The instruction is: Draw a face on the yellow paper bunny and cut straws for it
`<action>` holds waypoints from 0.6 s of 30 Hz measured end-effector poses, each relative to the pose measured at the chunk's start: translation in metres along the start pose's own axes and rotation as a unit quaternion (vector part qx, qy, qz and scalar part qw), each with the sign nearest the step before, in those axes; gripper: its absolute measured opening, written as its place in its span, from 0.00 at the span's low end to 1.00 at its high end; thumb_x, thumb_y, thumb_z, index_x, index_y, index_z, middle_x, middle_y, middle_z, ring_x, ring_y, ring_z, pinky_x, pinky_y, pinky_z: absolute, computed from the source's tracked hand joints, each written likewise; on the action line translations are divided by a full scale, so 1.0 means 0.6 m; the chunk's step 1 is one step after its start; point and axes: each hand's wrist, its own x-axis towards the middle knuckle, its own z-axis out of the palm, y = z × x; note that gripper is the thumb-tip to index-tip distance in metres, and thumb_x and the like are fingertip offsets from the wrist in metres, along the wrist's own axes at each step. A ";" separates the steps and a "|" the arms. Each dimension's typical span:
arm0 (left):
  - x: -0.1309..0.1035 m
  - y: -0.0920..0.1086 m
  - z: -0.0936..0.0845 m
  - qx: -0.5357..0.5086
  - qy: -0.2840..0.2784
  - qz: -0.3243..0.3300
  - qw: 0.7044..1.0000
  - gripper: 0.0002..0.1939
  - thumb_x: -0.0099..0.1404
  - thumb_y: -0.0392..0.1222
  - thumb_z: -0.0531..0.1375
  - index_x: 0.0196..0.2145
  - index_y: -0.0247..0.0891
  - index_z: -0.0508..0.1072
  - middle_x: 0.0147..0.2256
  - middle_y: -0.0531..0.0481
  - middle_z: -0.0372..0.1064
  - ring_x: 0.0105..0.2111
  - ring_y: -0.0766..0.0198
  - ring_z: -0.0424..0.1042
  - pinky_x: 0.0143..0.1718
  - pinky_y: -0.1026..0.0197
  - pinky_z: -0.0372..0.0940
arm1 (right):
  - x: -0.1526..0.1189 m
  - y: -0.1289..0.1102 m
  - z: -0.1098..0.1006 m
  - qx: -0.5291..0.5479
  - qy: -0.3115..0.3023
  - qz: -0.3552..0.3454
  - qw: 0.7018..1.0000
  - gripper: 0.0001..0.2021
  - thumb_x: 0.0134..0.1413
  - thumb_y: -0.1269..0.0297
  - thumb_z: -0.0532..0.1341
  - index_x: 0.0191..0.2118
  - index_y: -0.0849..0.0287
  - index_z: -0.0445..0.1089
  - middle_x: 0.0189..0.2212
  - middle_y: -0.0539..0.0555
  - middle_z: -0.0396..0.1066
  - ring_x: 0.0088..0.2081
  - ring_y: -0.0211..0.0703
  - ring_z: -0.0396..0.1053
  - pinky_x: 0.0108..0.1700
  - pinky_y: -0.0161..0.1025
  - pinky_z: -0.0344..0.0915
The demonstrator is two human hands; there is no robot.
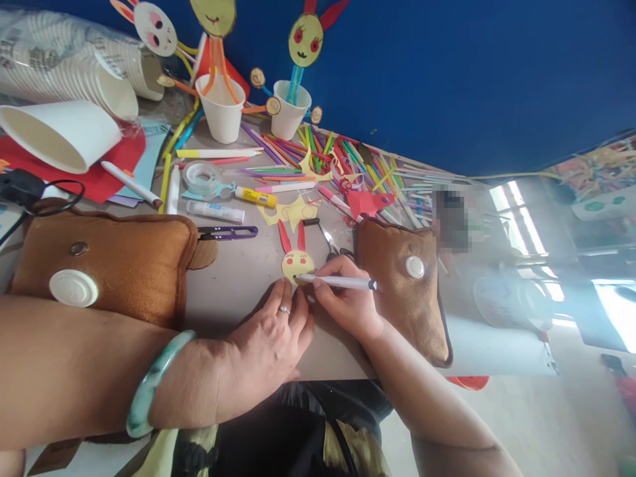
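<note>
A yellow paper rabbit face (292,264) with red ears, red eyes and drawn lashes lies flat on the grey table. My left hand (271,328) rests with fingers stretched out, its fingertips on the lower edge of the face. In my right hand (350,301) is a white marker pen (342,281), held in a writing grip. The pen's tip touches the face around its mouth, and my fingertips partly hide the chin. Just beyond the right hand lie black-handled scissors (330,242) and a black pen cap (311,222).
Brown cushions (119,258) lie under my left forearm and beside my right arm (405,291). Behind are purple thread snips (228,232), glue sticks (256,197), clear tape (201,175), paper scraps and many coloured sticks. Paper cups (221,109) hold finished paper-face figures against a blue wall.
</note>
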 end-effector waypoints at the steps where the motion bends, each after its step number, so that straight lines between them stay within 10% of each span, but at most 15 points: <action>1: 0.000 0.000 0.001 0.002 0.002 0.000 1.000 0.45 0.60 0.67 0.56 0.61 0.24 0.62 0.59 0.23 0.59 0.59 0.34 0.60 0.60 0.38 0.49 | 0.000 0.000 0.000 0.000 0.000 0.000 1.000 0.03 0.50 0.69 0.60 0.28 0.57 0.65 0.20 0.46 0.68 0.19 0.33 0.62 0.22 0.32 0.60; 18: 0.000 -0.001 0.004 -0.011 0.006 -0.010 1.000 0.45 0.59 0.67 0.56 0.61 0.26 0.63 0.59 0.24 0.59 0.59 0.34 0.61 0.61 0.37 0.46 | 0.001 -0.002 0.000 -0.002 0.005 0.003 1.000 0.04 0.49 0.70 0.60 0.27 0.56 0.64 0.20 0.45 0.67 0.19 0.33 0.62 0.22 0.31 0.59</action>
